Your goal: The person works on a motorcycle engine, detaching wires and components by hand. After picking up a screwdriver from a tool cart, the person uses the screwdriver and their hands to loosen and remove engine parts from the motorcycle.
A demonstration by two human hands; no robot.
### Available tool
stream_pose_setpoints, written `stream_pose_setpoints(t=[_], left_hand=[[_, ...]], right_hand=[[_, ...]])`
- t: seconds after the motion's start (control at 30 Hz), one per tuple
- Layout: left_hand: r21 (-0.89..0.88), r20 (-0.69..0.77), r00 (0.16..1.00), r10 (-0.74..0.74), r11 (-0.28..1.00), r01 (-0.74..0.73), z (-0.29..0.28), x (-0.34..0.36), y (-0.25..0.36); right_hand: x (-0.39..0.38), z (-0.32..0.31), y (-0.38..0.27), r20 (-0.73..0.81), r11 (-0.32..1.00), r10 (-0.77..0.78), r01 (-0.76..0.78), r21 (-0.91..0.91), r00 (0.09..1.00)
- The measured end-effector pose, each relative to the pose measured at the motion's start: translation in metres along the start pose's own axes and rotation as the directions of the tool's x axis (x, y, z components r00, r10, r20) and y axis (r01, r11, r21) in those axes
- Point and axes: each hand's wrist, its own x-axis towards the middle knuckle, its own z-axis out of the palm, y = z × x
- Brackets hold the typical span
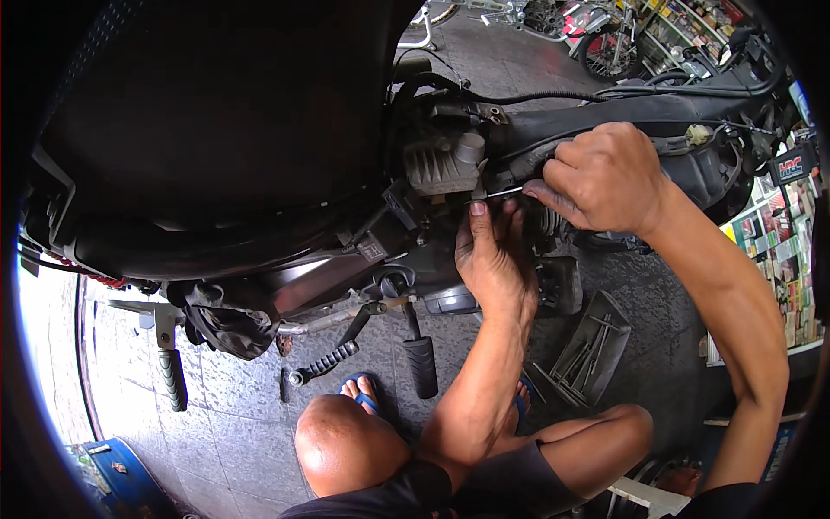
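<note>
In front of me is a partly stripped motorcycle, its dark frame tube [622,119] running to the right. My right hand [603,177] is closed in a fist on a screwdriver [505,192]. Only its thin bright shaft shows; the fist hides the handle. The shaft points left toward the lower edge of a finned grey metal part [437,166]. Just below the tip, my left hand [497,259] reaches up with its thumb raised and its fingers curled around a dark area of the engine. What those fingers grip is hidden.
A metal tray [596,350] of long tools lies on the floor beside my foot. The kick lever [421,363] and a footrest [171,372] stick out toward me. A dark crumpled cloth [232,318] hangs at left. Another motorcycle wheel [610,54] and stocked shelves [692,26] stand beyond.
</note>
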Motion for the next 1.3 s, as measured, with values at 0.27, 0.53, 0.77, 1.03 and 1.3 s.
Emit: stream_pose_setpoints(t=[0.27, 0.53, 0.77, 1.03, 1.3], left_hand=[[0.033, -0.052, 0.999, 0.005, 0.999, -0.003, 0.007, -0.001, -0.001], [0.053, -0.053, 0.998, 0.034, 0.998, -0.031, 0.005, -0.003, -0.006], [-0.008, -0.017, 0.999, 0.036, 0.999, -0.036, 0.019, -0.011, -0.001], [-0.088, -0.018, 0.994, -0.105, 0.991, 0.103, 0.011, -0.006, 0.011], [-0.12, 0.054, 0.984, -0.169, 0.977, 0.174, 0.006, -0.004, 0.013]], right_hand=[[0.009, 0.001, 0.012, 0.069, 0.999, -0.049, 0.05, -0.009, 0.996], [0.035, -0.028, 0.0, 0.255, 0.993, -0.057, 0.08, -0.082, 0.965], [0.076, -0.053, -0.02, 0.49, 0.989, 0.007, 0.067, -0.132, 0.872], [0.079, -0.049, -0.035, 0.618, 0.993, 0.094, -0.029, -0.115, 0.78], [0.069, -0.049, -0.043, 0.57, 0.988, 0.134, -0.062, -0.143, 0.81]])
